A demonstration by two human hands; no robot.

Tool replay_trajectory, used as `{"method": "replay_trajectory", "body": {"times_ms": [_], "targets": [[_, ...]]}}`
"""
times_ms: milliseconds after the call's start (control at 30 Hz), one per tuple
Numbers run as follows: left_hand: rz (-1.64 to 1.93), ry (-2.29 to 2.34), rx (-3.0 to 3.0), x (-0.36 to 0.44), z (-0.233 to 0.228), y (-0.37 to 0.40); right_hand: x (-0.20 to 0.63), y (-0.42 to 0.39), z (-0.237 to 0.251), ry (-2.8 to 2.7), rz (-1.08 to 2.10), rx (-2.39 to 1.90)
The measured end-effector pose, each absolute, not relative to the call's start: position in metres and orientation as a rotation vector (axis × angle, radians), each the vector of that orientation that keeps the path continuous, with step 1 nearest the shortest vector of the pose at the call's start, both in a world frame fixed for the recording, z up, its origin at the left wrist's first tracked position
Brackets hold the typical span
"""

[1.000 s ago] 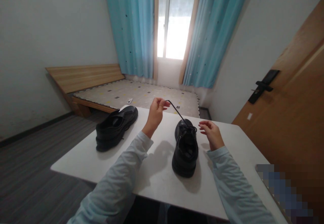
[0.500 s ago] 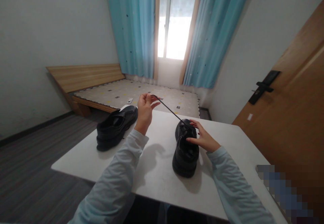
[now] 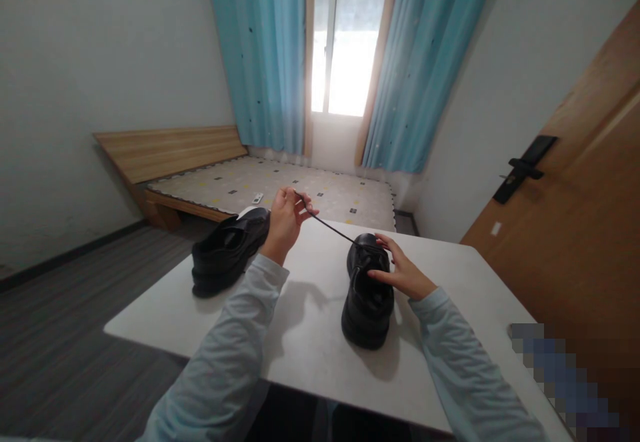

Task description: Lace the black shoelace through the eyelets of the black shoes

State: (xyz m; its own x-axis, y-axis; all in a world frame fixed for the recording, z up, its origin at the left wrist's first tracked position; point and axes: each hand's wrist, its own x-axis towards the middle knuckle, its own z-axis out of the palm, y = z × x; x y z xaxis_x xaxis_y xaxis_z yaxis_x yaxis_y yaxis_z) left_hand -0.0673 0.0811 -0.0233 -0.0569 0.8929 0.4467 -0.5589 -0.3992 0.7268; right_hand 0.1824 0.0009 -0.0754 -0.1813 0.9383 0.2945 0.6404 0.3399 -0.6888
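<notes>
A black shoe [image 3: 367, 322] stands on the white table [image 3: 310, 362], its toe pointing away from me. My left hand [image 3: 285, 224] is raised to the left of the toe, pinching a thin black shoelace [image 3: 331, 227]. The lace runs taut from those fingers down to the front of the shoe. My right hand [image 3: 406, 275] grips the shoe from the right, thumb at the opening and fingers by the laced area. Another black shoe [image 3: 220, 262] sits at the table's left side, partly behind my left hand.
Beyond the table is a bed [image 3: 320, 189] with a patterned mattress and a wooden headboard [image 3: 175, 152]. A small white object [image 3: 257, 198] lies on it. At the right is a wooden door [image 3: 565, 229] with a black handle. A blurred-out item covers the table's right edge.
My left hand has shifted slightly left and down with the lace, which now slopes less steeply. My right hand stays on the shoe.
</notes>
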Motion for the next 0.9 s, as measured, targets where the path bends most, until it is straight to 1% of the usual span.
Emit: {"method": "replay_trajectory", "body": {"times_ms": [67, 233, 367, 467, 633, 900], "targets": [[1.585, 0.499, 1.295, -0.065, -0.03, 0.083, 0.181, -0.001, -0.072, -1.954, 0.494, -1.333], [1.051, 0.693, 1.927, -0.051, -0.046, 0.078, 0.175, -0.006, -0.065, -1.998, 0.456, -1.208], [0.87, 0.758, 2.209, -0.04, -0.051, 0.07, 0.172, -0.006, -0.062, -1.905, 0.427, -1.198], [0.824, 0.74, 2.238, -0.035, -0.054, 0.069, 0.173, -0.003, -0.062, -1.837, 0.392, -1.226], [0.859, 0.668, 2.183, -0.031, -0.059, 0.07, 0.175, 0.002, -0.068, -1.811, 0.359, -1.271], [0.941, 0.742, 2.189, -0.03, -0.061, 0.067, 0.172, 0.008, -0.076, -1.732, 0.476, -1.314]]}}
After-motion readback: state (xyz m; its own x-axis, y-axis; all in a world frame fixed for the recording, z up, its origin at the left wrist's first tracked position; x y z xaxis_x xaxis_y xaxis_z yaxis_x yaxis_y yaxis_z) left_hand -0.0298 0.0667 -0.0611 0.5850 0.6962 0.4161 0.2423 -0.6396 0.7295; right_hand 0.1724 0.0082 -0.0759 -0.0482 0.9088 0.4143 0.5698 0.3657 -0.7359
